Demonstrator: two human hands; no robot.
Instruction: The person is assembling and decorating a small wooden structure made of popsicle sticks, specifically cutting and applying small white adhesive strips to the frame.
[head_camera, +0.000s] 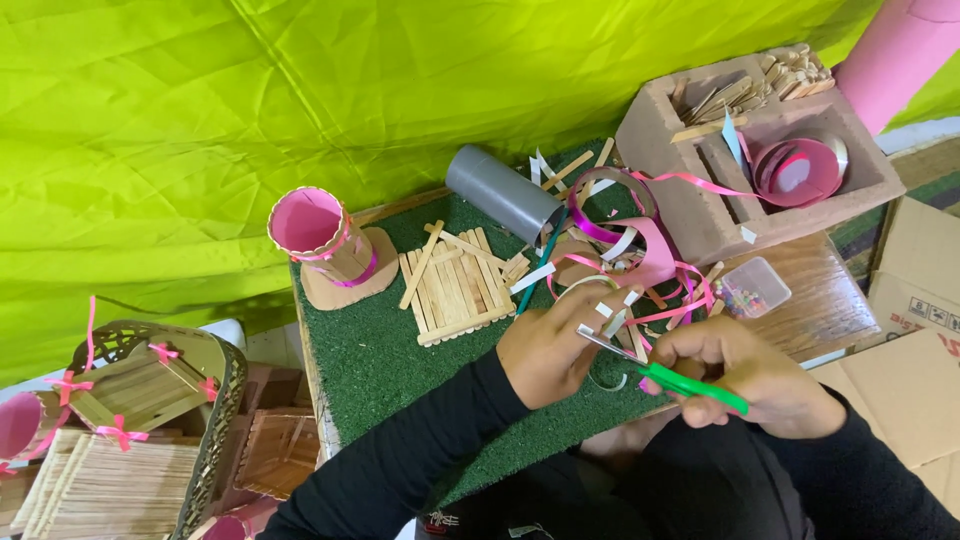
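Observation:
My right hand (750, 375) grips green-handled scissors (665, 375), their metal blades pointing left toward my left hand (550, 345). The left hand is closed over something small at the blade tips, and I cannot see what it pinches. Both hands hover over a green turf mat (375, 355) on a small table. Just beyond the hands lies a tangle of pink ribbon (640, 255) and cut strips. A panel of wooden craft sticks (455, 285) lies flat on the mat, to the left of the ribbon.
A pink paper cup on a brown base (325, 245) stands at the mat's far left, a grey tube (500, 190) beside it. A brown divided box (760, 140) holds sticks and ribbon rolls. A clear bead box (755, 288) sits at right. Finished stick crafts (120, 430) are stacked at left.

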